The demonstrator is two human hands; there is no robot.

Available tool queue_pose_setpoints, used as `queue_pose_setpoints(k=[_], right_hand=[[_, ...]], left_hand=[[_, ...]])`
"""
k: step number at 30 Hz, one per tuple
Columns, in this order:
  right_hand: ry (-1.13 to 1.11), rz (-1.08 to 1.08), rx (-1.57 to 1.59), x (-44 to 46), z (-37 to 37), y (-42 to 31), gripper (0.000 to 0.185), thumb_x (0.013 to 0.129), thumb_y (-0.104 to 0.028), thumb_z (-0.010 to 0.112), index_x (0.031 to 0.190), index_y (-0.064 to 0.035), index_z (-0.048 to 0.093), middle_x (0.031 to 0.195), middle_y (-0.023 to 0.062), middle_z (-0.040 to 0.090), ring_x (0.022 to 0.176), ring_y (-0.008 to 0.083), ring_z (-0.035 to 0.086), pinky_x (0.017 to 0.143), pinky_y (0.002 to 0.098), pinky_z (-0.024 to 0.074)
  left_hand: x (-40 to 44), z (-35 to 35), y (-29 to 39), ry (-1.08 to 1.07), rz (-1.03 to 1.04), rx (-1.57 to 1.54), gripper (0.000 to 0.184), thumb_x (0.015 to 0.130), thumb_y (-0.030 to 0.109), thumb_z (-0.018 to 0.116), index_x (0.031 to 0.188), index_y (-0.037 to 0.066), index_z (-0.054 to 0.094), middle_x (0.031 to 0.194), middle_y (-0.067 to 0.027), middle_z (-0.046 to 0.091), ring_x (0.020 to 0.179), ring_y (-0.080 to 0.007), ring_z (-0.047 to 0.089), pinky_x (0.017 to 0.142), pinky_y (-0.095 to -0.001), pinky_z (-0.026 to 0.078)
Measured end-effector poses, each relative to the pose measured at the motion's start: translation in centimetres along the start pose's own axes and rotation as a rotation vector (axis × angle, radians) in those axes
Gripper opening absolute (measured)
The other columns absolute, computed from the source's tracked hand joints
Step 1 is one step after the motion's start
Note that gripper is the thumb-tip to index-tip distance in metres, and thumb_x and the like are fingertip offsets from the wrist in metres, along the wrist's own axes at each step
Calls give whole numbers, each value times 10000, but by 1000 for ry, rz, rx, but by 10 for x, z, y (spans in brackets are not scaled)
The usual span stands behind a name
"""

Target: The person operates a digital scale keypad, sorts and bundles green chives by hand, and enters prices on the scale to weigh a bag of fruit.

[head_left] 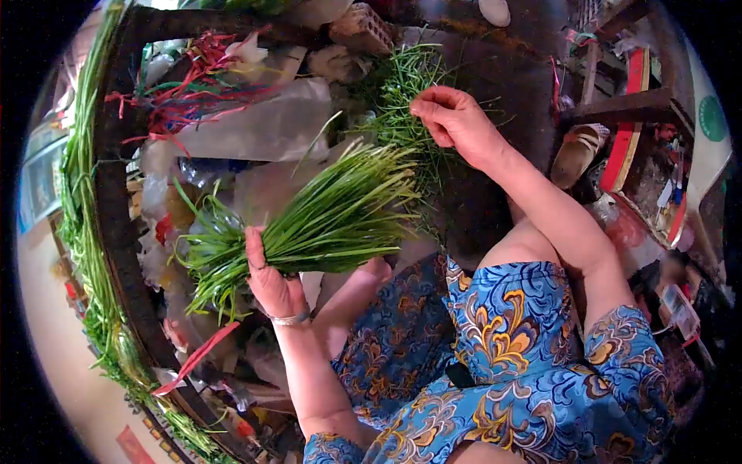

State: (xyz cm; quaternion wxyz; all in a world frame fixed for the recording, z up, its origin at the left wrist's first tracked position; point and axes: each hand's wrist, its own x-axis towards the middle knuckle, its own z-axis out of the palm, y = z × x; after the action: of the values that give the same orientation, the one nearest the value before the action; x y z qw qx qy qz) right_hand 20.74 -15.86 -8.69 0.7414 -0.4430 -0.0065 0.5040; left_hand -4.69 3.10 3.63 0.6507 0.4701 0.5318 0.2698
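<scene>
A thick bunch of chives lies across my left hand, whose fingers are wrapped round it near the leafy end. Its paler, cut-looking ends fan out toward the upper right. One stray stalk sticks up from the bunch. Farther right, my right hand is closed in a pinch, apart from the bunch. Whatever its fingertips hold, if anything, is too small to make out. Just left of that hand is a loose heap of green trimmings on the dark floor.
Red and green plastic strips hang at the upper left near clear plastic sheeting. More long green stalks lie along a dark wooden edge at left. A perforated brick, a shoe and a wooden frame stand around.
</scene>
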Motion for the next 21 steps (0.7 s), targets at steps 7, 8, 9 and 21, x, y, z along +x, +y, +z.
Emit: queue_pose_setpoints(k=[7, 8, 9, 21], right_hand=[[-210, -432, -795, -22, 29, -24, 272, 776, -97, 722, 1022, -61, 610, 894, -11, 580, 733, 67, 538, 631, 238, 446], [-224, -458, -822, -22, 32, -20, 259, 769, -87, 723, 1004, -61, 616, 893, -2, 581, 730, 80, 541, 633, 244, 445], [-238, -486, -847, -20, 33, -15, 246, 763, -78, 723, 986, -61, 622, 891, 7, 582, 726, 93, 544, 634, 250, 445], [15, -504, -1048, 4, -11, 10, 98, 816, -94, 616, 887, -27, 616, 808, 122, 625, 760, 289, 617, 675, 365, 483]], left_hand=[[1, 8, 2, -85, -109, -89, 257, 966, 252, 482, 1102, 61, 589, 1036, -76, 654, 933, -213, 638, 808, -359, 526], [1, 8, 0, -87, -112, -88, 257, 966, 252, 482, 1102, 61, 589, 1036, -76, 654, 933, -213, 638, 808, -359, 526], [1, 8, -1, -85, -104, -77, 257, 968, 255, 477, 1094, 60, 588, 1029, -77, 654, 935, -216, 637, 809, -361, 524], [-4, -18, 14, -454, 138, -229, 252, 964, 261, 493, 1115, 74, 568, 1214, -60, 540, 1117, -199, 515, 973, -391, 410]])
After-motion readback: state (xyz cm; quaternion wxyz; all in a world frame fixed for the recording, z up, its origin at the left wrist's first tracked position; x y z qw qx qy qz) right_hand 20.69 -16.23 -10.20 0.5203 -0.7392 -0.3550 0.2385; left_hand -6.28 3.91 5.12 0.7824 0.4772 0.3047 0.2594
